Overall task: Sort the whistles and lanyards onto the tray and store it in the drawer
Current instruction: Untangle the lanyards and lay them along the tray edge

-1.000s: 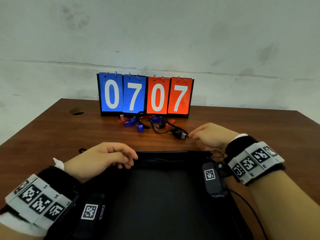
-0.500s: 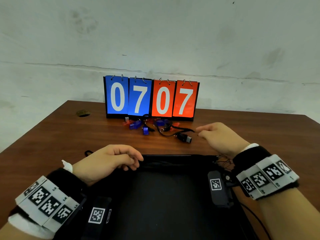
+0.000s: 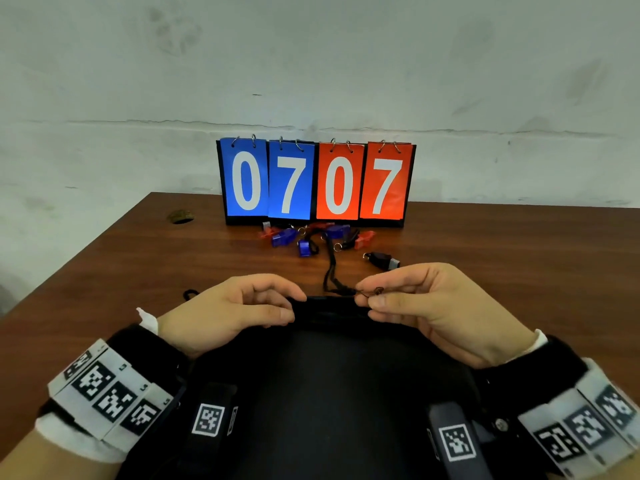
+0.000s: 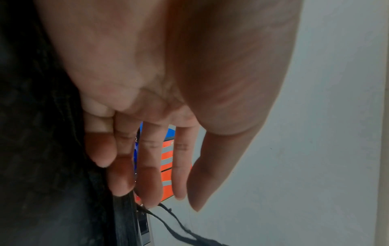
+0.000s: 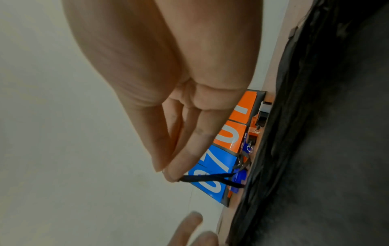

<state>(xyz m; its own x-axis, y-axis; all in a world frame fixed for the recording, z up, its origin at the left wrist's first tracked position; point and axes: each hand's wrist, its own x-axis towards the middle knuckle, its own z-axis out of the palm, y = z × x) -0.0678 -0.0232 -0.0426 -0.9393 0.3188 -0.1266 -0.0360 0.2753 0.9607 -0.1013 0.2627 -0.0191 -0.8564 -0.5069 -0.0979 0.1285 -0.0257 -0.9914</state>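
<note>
My right hand hovers over the far rim of the black tray and pinches the end of a black lanyard between thumb and forefinger; the pinch also shows in the right wrist view. The cord runs back to a pile of blue whistles and red whistles in front of the scoreboard. A black whistle lies just beyond my right hand. My left hand is loosely curled beside the cord's end and holds nothing; its fingers look relaxed.
A flip scoreboard reading 0707 stands at the back of the brown table, against a pale wall. A small brass-coloured object lies at the back left. A black cord loop sits left of my left hand.
My right hand has pulled back from the black whistle toward the tray, now pinching a lanyard end drawn from the pile. My left hand has lifted off the tray rim toward it.
</note>
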